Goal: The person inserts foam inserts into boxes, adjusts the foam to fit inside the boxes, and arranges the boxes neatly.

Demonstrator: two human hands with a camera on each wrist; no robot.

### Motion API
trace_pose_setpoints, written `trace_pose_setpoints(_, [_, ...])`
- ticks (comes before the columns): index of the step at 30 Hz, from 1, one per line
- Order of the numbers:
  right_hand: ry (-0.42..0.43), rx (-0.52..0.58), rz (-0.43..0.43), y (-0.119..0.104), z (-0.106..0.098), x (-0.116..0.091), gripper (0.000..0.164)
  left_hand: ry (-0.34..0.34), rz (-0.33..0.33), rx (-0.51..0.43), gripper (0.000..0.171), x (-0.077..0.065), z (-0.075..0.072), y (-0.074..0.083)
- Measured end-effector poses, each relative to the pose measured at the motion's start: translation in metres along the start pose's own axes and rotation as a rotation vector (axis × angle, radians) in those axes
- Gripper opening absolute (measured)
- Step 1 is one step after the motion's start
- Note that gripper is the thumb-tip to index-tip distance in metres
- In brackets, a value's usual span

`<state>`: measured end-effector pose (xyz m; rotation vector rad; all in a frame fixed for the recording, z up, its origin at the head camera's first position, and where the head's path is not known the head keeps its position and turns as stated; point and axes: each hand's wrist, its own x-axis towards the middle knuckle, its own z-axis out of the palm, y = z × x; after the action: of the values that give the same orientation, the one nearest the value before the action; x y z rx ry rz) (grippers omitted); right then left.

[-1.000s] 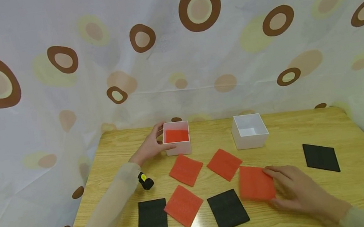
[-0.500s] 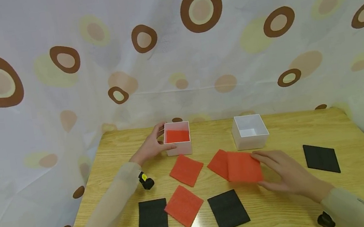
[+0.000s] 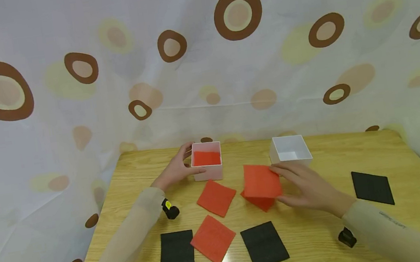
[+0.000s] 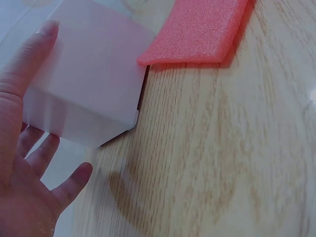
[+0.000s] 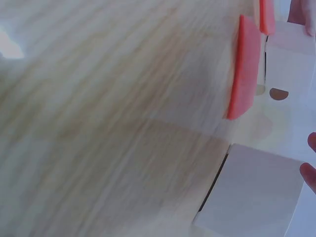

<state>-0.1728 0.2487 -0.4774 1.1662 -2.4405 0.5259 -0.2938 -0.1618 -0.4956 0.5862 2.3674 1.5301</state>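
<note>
My left hand [image 3: 176, 169] grips the left side of a white box [image 3: 209, 175], its thumb along the front wall. Inside that box lies a red foam sheet [image 3: 206, 158]. In the left wrist view the thumb lies along the box wall [image 4: 94, 59]. My right hand [image 3: 310, 186] pinches the right edge of a red foam square [image 3: 261, 181], lifted above another red foam square [image 3: 262, 203] that it partly covers. Two more red squares, one nearer the box [image 3: 216, 197] and one nearer me [image 3: 213, 239], lie flat. The right wrist view shows only two fingertips of the right hand.
A second white box [image 3: 290, 149] stands behind my right hand, partly hidden by it. Black foam squares lie at the front left [image 3: 176, 251], front middle [image 3: 264, 245] and right [image 3: 372, 187] of the wooden table [image 3: 120, 184]. A patterned curtain [image 3: 202, 74] rises behind.
The right hand has carried the red foam square leftward and away from me, off the table and over another red square. The left hand stays on its box.
</note>
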Motion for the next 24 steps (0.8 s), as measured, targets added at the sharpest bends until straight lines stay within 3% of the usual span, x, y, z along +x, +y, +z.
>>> trace_pose_setpoints(10, [-0.006,-0.011,0.007,-0.002,0.016,0.041,0.078,0.001,-0.01,-0.002,0.104,0.001,-0.001,0.0])
trace_pose_setpoints(18, [-0.074,0.03,0.053,-0.004,0.025,0.071,0.074,-0.007,0.001,-0.01,0.103,0.001,-0.001,-0.002])
trace_pose_setpoints(24, [-0.078,0.015,0.045,-0.001,0.032,0.094,0.076,-0.008,0.008,-0.028,0.1,0.0,-0.001,-0.002])
